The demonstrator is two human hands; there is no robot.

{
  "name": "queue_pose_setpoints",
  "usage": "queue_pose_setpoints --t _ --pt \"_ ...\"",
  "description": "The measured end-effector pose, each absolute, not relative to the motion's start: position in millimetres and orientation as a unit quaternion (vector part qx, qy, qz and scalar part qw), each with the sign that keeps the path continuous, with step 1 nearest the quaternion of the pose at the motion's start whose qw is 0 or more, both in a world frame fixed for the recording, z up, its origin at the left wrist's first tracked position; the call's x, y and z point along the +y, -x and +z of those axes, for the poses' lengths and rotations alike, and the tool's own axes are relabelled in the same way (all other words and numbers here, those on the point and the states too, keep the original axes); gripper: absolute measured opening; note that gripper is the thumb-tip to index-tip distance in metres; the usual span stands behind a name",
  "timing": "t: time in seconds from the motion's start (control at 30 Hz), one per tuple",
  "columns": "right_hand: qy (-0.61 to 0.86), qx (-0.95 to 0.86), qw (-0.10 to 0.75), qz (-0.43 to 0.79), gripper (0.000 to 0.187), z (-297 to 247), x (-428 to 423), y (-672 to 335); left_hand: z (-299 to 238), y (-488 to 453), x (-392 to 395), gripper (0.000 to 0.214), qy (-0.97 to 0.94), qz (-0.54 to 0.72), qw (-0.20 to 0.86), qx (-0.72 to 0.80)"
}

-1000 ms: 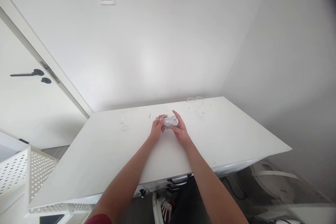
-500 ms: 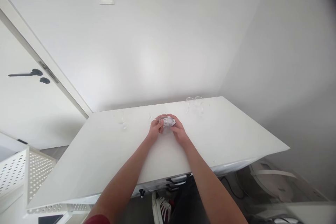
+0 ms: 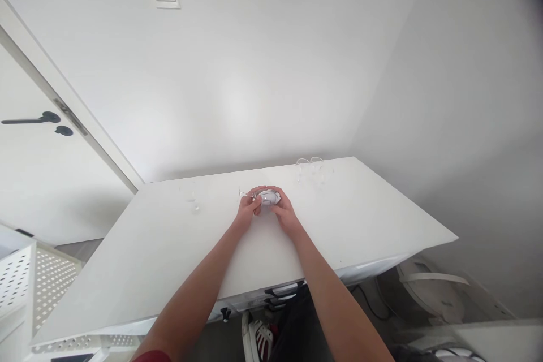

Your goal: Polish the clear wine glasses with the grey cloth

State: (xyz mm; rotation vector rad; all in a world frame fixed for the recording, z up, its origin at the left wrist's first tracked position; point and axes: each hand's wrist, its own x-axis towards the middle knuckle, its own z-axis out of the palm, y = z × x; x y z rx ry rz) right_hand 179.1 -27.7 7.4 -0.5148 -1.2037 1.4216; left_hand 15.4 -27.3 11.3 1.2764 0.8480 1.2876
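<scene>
Stemmed glass (image 3: 266, 199), clear, held sideways between my two hands over the middle of a white table (image 3: 339, 226), its foot pointing left. My left hand (image 3: 247, 209) grips it near the stem; my right hand (image 3: 285, 214) is wrapped round the bowl end, where white cloth-like material (image 3: 275, 196) shows. Two clear glasses (image 3: 316, 168) stand near the back edge, to the right.
</scene>
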Motion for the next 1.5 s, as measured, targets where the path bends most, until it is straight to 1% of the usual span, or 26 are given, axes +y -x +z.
queue_pose_setpoints --t 0.1,0.17,0.23,0.33,0.43,0.6,0.7,0.83,0.93,1.13,1.2,1.27,1.37,1.4,1.5 --pt "0.224 -0.450 0.611 0.611 0.053 7.9 -24.9 -183.3 12.6 -16.9 -27.4 0.059 -0.523 0.549 0.546 0.356" --pt "0.243 -0.418 0.647 0.589 0.053 7.7 -23.6 -185.5 13.9 -18.1 -28.4 0.058 -0.521 0.545 0.550 0.360" --pt "0.262 -0.416 0.664 0.564 0.051 7.4 -24.1 -186.1 15.1 -18.7 -29.9 0.057 -0.525 0.539 0.549 0.363" --pt "0.282 -0.468 0.633 0.548 0.049 6.9 -27.5 -184.5 16.3 -18.6 -32.4 0.058 -0.550 0.528 0.536 0.363" --pt "0.276 -0.511 0.593 0.557 0.054 5.8 -30.2 -181.9 15.8 -18.1 -33.1 0.059 -0.558 0.533 0.525 0.359" --pt "0.234 -0.512 0.576 0.593 0.058 2.1 -27.4 -179.2 11.6 -18.1 -28.7 0.059 -0.515 0.562 0.523 0.380" --pt "0.231 -0.492 0.597 0.591 0.052 2.1 -24.7 -180.0 10.3 -18.7 -27.2 0.059 -0.501 0.563 0.521 0.400" --pt "0.253 -0.398 0.687 0.552 0.036 8.8 -23.8 -184.7 11.2 -19.7 -27.6 0.050 -0.505 0.555 0.516 0.414" --pt "0.247 -0.369 0.690 0.572 0.030 14.8 -24.5 -187.6 12.5 -20.4 -28.3 0.046 -0.514 0.552 0.513 0.409" --pt "0.264 -0.368 0.687 0.569 0.034 13.2 -23.7 -186.9 14.5 -20.0 -28.2 0.041 -0.501 0.573 0.499 0.413" --pt "0.269 -0.393 0.664 0.576 0.036 10.9 -24.5 -185.2 14.8 -19.8 -28.0 0.043 -0.502 0.576 0.492 0.418" --pt "0.263 -0.436 0.630 0.586 0.045 9.6 -26.6 -182.8 14.4 -19.7 -27.9 0.048 -0.520 0.562 0.487 0.420" --pt "0.249 -0.495 0.588 0.590 0.066 10.5 -30.7 -179.1 12.2 -18.9 -27.1 0.058 -0.560 0.535 0.474 0.418" --pt "0.244 -0.509 0.579 0.588 0.068 11.3 -31.9 -178.1 11.3 -18.5 -26.6 0.060 -0.571 0.529 0.469 0.417" --pt "0.227 -0.545 0.557 0.584 0.062 13.2 -33.5 -176.2 8.7 -17.2 -24.8 0.060 -0.582 0.522 0.458 0.423"
